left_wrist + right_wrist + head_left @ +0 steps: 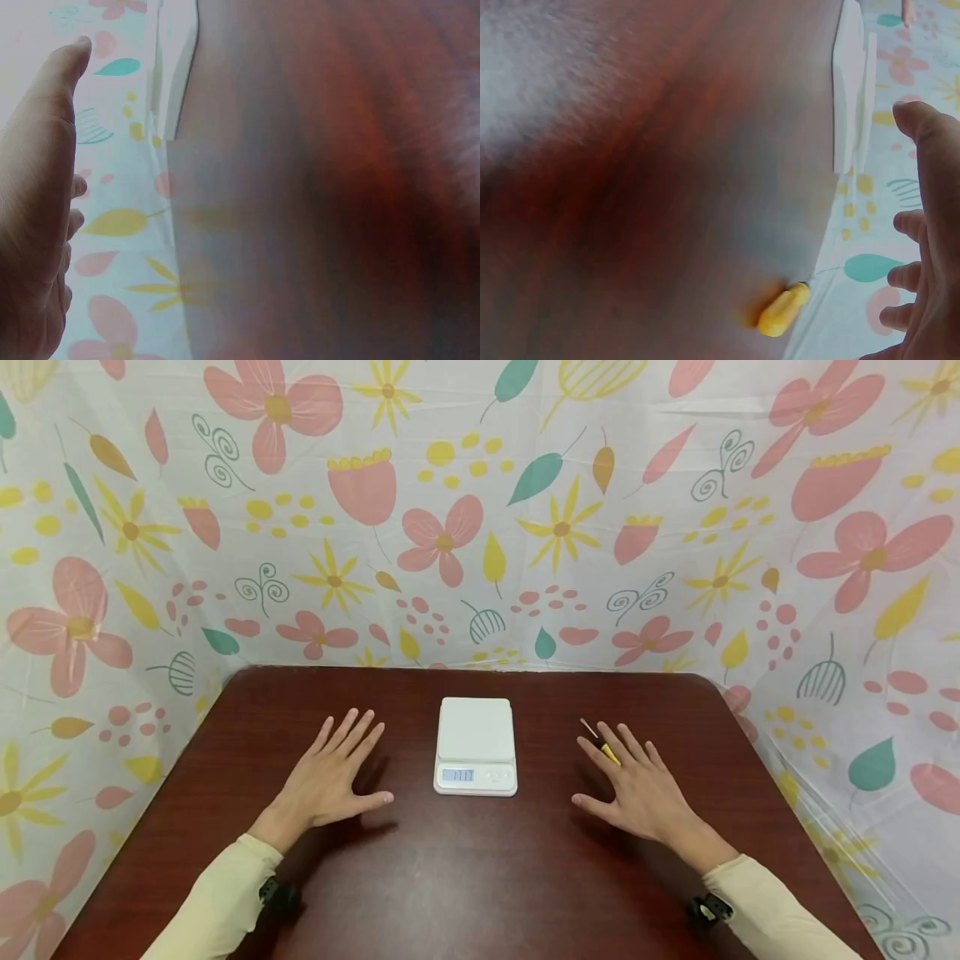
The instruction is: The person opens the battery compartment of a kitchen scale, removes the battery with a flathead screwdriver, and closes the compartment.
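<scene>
Both hands lie flat, fingers spread, holding nothing: left hand (330, 777) left of the kitchen scale (476, 746), right hand (637, 785) over what's probably a small yellow-handled screwdriver (604, 747) right of centre. I'd pinch the handle, not the thin tip.

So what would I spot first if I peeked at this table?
Probably the white kitchen scale in the middle of the dark wooden table, its little screen lit. The left hand and right hand lie flat on either side of it, and a small yellow-handled tool pokes out from under the right hand's fingers.
</scene>
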Motion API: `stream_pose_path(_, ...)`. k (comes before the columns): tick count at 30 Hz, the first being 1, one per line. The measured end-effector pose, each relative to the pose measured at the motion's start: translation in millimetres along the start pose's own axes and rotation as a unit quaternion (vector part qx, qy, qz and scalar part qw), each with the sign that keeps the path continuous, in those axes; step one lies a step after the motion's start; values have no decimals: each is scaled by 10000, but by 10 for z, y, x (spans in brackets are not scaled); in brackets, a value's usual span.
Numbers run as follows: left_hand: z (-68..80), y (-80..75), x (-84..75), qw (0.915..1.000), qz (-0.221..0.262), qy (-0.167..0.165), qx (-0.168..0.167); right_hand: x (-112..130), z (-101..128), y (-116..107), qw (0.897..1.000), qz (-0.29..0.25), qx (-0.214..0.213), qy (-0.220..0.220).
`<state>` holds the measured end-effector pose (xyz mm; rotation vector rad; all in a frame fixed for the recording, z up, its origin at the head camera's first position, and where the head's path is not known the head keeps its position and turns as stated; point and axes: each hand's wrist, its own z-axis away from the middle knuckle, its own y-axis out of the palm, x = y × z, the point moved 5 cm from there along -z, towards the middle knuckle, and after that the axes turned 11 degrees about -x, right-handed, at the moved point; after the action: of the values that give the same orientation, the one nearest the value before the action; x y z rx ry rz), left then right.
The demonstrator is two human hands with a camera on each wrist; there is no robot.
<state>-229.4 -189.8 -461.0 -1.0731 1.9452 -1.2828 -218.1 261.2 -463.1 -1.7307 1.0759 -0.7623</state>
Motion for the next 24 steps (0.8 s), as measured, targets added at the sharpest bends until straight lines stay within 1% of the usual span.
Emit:
stream_pose_path(6, -138, -131, -5, 9998, -152, 116, 9, 22, -97, -83, 10000, 4, -22, -60)
stream_pose_path(10, -249, -147, -17, 9997, -151, 151, -70, 71, -188, -91, 9998, -181, -42, -47)
stream_pose_path(14, -377, -68, -34, 9998, -95, 119, -153, 157, -306, -54, 9991, -419, -45, -32)
stream_pose_path(18, -484, 53, -63, 9999, 19, -56, -95, 259, -450, 16, 9982, -599, -68, -45)
stream_pose_path(20, -536, 105, -88, 9998, 92, -138, -119, 304, -526, 57, 9978, -660, -75, -49)
stream_pose_path(24, -642, 175, -159, 9990, 234, -257, -272, 381, -679, 139, 9975, -697, -34, -78)
